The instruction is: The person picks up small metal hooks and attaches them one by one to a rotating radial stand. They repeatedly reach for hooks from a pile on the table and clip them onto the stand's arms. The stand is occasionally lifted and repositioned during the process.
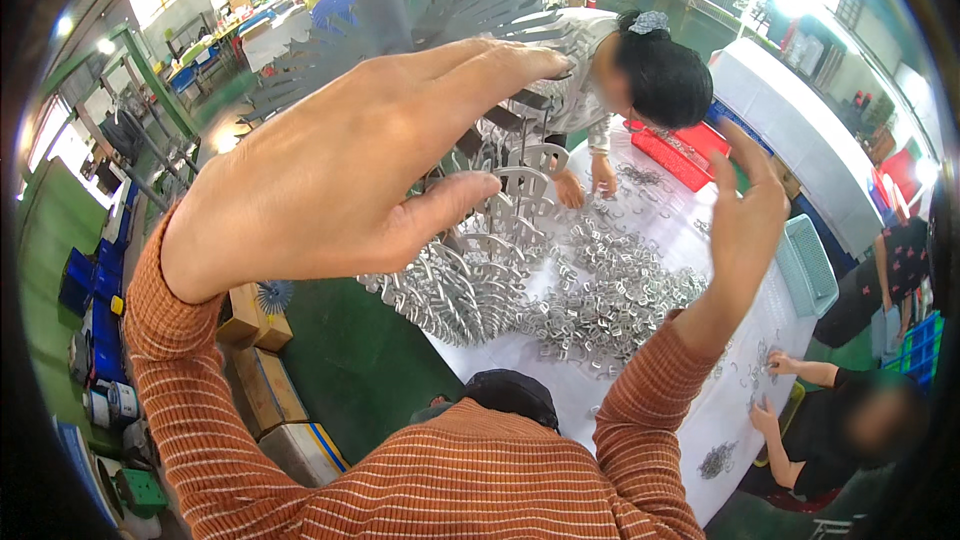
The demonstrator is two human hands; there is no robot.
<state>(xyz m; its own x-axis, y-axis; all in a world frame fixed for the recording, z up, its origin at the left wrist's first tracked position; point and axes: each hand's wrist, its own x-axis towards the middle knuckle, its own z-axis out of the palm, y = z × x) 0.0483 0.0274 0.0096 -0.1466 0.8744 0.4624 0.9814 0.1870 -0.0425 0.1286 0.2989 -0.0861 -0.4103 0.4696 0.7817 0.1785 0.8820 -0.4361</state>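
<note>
Both my hands are raised above a white table [765, 305]. Large and close, my left hand [350, 160] has its fingers stretched out and its thumb apart. It partly covers a tiered cluster of grey metal pieces [470, 285]; whether the fingertips touch it I cannot tell. Dark flat metal prongs [530, 98] show just past those fingertips. On the other side, my right hand [745, 225] is up with its fingers apart and nothing visible in it. Between the hands lies a wide heap of small silvery metal buckle-like pieces [620, 300].
Across the table a person [600, 90] leans in, both hands by the heap. Another person [840, 425] handles small parts at the right edge. A red basket [672, 162] and a pale green basket [808, 265] stand along that side. Cartons [270, 390] sit on the floor at left.
</note>
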